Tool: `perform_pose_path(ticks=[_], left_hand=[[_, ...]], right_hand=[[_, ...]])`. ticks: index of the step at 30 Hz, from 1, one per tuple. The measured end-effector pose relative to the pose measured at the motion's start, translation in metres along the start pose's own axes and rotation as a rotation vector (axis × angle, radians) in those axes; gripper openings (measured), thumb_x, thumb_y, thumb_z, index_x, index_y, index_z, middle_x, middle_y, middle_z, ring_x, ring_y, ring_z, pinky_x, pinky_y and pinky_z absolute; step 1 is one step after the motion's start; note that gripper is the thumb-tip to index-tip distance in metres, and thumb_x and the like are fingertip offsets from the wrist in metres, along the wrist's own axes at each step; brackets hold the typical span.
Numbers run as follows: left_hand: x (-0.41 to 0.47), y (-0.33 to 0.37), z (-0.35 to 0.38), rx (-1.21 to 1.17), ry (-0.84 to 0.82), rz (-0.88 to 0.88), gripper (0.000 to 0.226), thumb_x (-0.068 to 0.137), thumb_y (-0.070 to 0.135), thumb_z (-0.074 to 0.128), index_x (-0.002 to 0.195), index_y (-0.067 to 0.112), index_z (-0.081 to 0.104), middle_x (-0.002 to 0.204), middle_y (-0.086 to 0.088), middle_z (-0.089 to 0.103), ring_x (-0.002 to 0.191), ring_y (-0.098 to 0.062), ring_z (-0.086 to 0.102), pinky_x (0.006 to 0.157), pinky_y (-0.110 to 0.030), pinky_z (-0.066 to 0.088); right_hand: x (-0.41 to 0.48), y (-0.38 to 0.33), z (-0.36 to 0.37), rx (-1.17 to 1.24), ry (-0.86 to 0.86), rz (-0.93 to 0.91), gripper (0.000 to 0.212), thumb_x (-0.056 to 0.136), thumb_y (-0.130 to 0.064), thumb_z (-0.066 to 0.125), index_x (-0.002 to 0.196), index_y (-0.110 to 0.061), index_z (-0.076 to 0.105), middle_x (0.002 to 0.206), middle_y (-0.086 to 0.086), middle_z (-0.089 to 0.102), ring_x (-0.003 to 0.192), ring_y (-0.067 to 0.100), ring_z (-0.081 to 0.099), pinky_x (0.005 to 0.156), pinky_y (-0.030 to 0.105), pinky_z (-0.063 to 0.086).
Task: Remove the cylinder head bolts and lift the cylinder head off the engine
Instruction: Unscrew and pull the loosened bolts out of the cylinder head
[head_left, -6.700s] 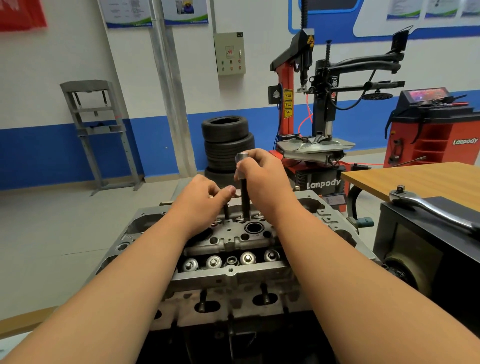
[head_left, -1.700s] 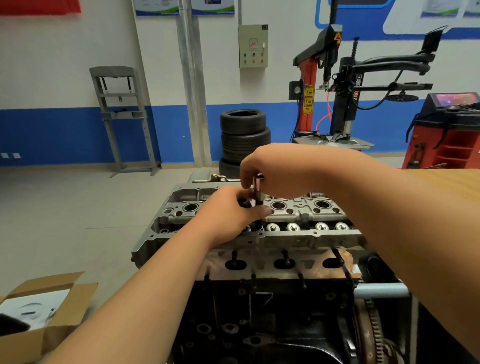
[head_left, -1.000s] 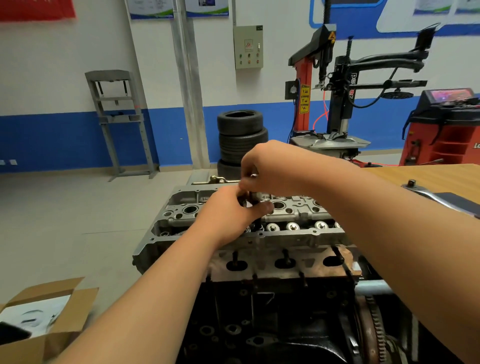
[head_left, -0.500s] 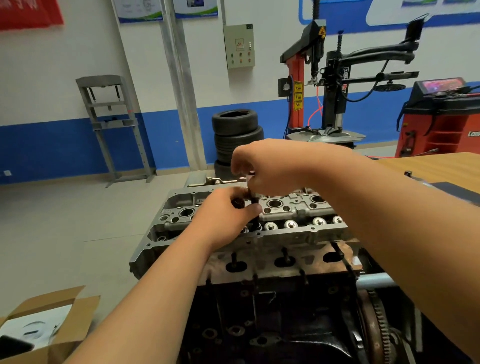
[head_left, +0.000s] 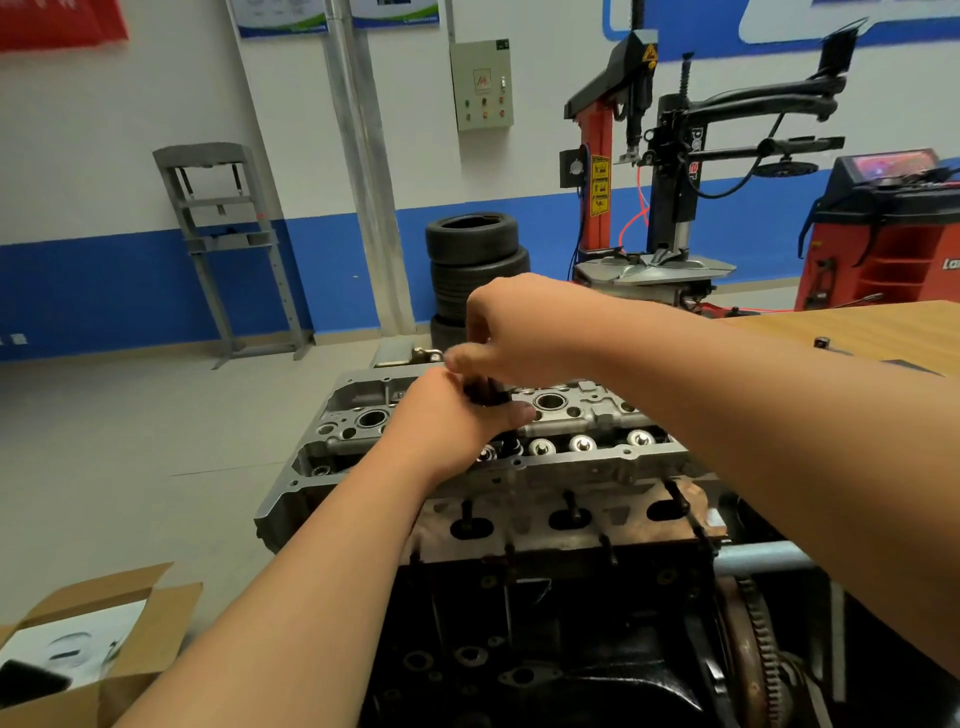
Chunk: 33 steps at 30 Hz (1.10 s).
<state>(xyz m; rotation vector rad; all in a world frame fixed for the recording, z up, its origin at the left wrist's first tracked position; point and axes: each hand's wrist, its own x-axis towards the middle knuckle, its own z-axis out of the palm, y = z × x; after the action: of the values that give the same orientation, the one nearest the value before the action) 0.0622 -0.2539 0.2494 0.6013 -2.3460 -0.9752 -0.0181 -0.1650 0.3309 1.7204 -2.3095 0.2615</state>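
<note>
One dark tool (head_left: 485, 392) is gripped at its top by the right hand (head_left: 519, 332) and lower down by the left hand (head_left: 457, 415), over the cylinder head (head_left: 582, 460), seated atop the engine block (head_left: 545, 623)

An automotive workshop is indicated by stacked tyres (head_left: 472, 270), a tyre-changing machine (head_left: 670, 171), a red wheel balancer (head_left: 883, 234) and a stripped engine (head_left: 545, 613).

Over the middle of the cylinder head (head_left: 582, 460), the left hand (head_left: 453, 418) and right hand (head_left: 519, 332) both grip one dark rod (head_left: 488, 393).
</note>
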Motion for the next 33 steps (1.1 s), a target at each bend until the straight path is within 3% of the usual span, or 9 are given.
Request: perform_pose_path(ticks=[3,8,11,14,18,21,26,30,33], left_hand=[[-0.002,0.000,0.001,-0.008,-0.007,-0.025,0.040,0.071,0.047,0.080,0.077,0.011,0.063,0.065,0.002,0.056,0.061,-0.015,0.050,0.060,-0.031,0.041],[-0.003,-0.002,-0.003,-0.007,-0.058,-0.001,0.010,0.081,0.040,0.072,0.083,0.031,0.069,0.081,0.012,0.071,0.072,-0.002,0.063,0.069,-0.026,0.048],[-0.001,0.001,-0.001,0.043,-0.023,0.008,0.025,0.079,0.041,0.074,0.074,0.019,0.064,0.063,0.011,0.061,0.055,-0.003,0.053,0.056,-0.024,0.038],[-0.001,0.001,0.002,0.021,0.020,-0.020,0.038,0.073,0.046,0.078,0.077,0.012,0.062,0.061,0.007,0.055,0.049,-0.001,0.047,0.055,-0.028,0.038],[-0.003,-0.002,-0.001,-0.022,-0.048,-0.001,0.011,0.080,0.043,0.073,0.081,0.033,0.069,0.077,0.016,0.068,0.069,0.004,0.061,0.065,-0.025,0.045],[-0.001,-0.001,-0.002,-0.011,-0.020,-0.017,0.018,0.078,0.045,0.074,0.082,0.028,0.069,0.074,0.015,0.068,0.065,0.002,0.061,0.061,-0.022,0.040],[-0.001,0.002,0.001,0.038,0.033,-0.065,0.043,0.069,0.053,0.077,0.071,0.015,0.059,0.055,0.015,0.053,0.053,-0.004,0.049,0.055,-0.027,0.036],[-0.005,-0.001,-0.003,-0.002,-0.050,-0.018,0.016,0.080,0.049,0.071,0.090,0.037,0.068,0.083,0.014,0.068,0.079,-0.004,0.062,0.065,-0.022,0.042],[-0.003,0.001,-0.003,-0.007,-0.046,0.002,0.014,0.081,0.044,0.072,0.076,0.031,0.069,0.071,0.016,0.068,0.064,0.005,0.059,0.062,-0.024,0.040]], right_hand=[[0.003,0.001,0.004,-0.227,0.067,0.035,0.043,0.092,-0.052,0.046,0.073,-0.014,0.055,0.066,0.001,0.052,0.057,0.017,0.049,0.050,0.028,0.037],[-0.005,0.008,-0.010,0.017,-0.101,-0.126,0.023,0.088,-0.015,0.051,0.109,-0.021,0.059,0.094,-0.008,0.057,0.084,0.014,0.056,0.065,0.022,0.045],[-0.003,0.008,-0.005,0.111,0.005,-0.049,0.024,0.088,-0.036,0.054,0.102,-0.018,0.055,0.090,-0.004,0.060,0.078,0.015,0.056,0.060,0.028,0.044],[0.004,0.004,0.005,-0.158,0.112,0.051,0.037,0.091,-0.053,0.046,0.089,-0.016,0.053,0.076,0.000,0.055,0.062,0.014,0.049,0.049,0.027,0.032],[0.002,0.009,-0.002,-0.080,-0.019,-0.075,0.030,0.094,-0.025,0.050,0.123,-0.019,0.046,0.083,-0.004,0.051,0.068,0.012,0.048,0.052,0.025,0.034],[-0.004,0.012,-0.015,0.107,-0.091,-0.111,0.037,0.087,-0.012,0.051,0.124,-0.018,0.052,0.100,-0.007,0.061,0.085,0.013,0.056,0.064,0.020,0.044],[0.004,0.001,0.001,-0.243,0.066,0.021,0.040,0.092,-0.053,0.045,0.089,-0.015,0.055,0.072,0.000,0.052,0.060,0.015,0.048,0.053,0.030,0.038],[0.000,0.009,-0.009,-0.094,-0.081,-0.085,0.025,0.093,-0.026,0.053,0.117,-0.019,0.053,0.095,-0.004,0.057,0.079,0.017,0.053,0.060,0.028,0.040],[-0.007,0.011,-0.016,0.075,-0.124,-0.105,0.027,0.087,-0.015,0.054,0.112,-0.023,0.052,0.102,-0.005,0.059,0.082,0.012,0.055,0.063,0.023,0.044]])
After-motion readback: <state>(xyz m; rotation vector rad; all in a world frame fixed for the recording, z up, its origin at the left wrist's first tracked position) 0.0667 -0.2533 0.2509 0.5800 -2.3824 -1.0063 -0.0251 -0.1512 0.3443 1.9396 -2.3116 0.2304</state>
